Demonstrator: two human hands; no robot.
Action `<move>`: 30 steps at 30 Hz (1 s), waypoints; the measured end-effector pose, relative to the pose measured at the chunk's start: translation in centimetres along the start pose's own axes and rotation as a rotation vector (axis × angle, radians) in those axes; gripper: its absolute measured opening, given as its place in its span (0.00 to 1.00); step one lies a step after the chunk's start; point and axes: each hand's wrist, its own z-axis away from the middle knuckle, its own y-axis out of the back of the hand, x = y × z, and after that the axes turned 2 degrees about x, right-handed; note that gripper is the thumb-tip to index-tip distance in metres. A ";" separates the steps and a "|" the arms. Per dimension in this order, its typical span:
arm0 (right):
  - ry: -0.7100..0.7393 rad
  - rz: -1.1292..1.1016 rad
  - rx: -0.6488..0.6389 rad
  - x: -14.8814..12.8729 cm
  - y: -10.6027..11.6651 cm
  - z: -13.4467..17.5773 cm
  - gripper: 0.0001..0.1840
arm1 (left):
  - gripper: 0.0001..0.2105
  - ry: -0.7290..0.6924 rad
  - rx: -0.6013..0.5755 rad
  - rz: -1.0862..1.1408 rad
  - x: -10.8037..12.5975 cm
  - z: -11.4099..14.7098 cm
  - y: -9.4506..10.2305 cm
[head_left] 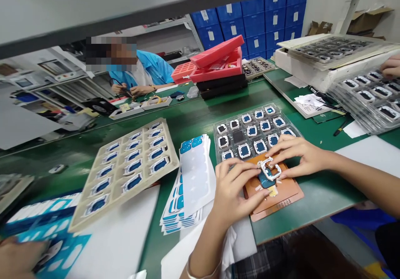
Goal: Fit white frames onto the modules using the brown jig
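Note:
My right hand pinches a small white square frame, tilted above an orange-brown fixture plate. A dark blue rounded piece lies on the plate, partly under the frame. My left hand comes from the left, its upper fingertips at the frame's left corner. Its thumb rests lower, beside the blue piece and a small yellowish tab. Just behind the plate sits a clear tray with several white frames, most with blue centres; my hands cover part of its front edge.
Left of my hands are stacked sheets with blue stickers and a tilted beige tray of framed parts. A co-worker's blurred hand is lower left; another hand touches stacked trays at right. A person in blue sits opposite.

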 end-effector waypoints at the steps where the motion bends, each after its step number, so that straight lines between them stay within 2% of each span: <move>1: 0.001 0.009 0.015 -0.3 -0.3 -0.1 0.14 | 0.17 0.021 0.012 0.007 0.0 0.0 0.0; 6: -0.019 0.018 0.037 -1.3 -1.6 -0.2 0.13 | 0.26 0.111 -0.064 0.041 0.0 0.1 -0.4; 20: -0.089 0.042 0.016 -1.7 -1.6 -0.1 0.14 | 0.22 0.142 -0.079 0.022 0.3 0.0 -0.7; 27: -0.079 0.031 0.018 -1.3 -2.1 -0.3 0.10 | 0.19 0.144 -0.141 0.038 0.0 0.1 -0.8; 30: -0.058 0.042 0.045 -1.3 -2.2 -0.4 0.10 | 0.20 0.159 -0.104 0.048 -0.1 0.2 -1.0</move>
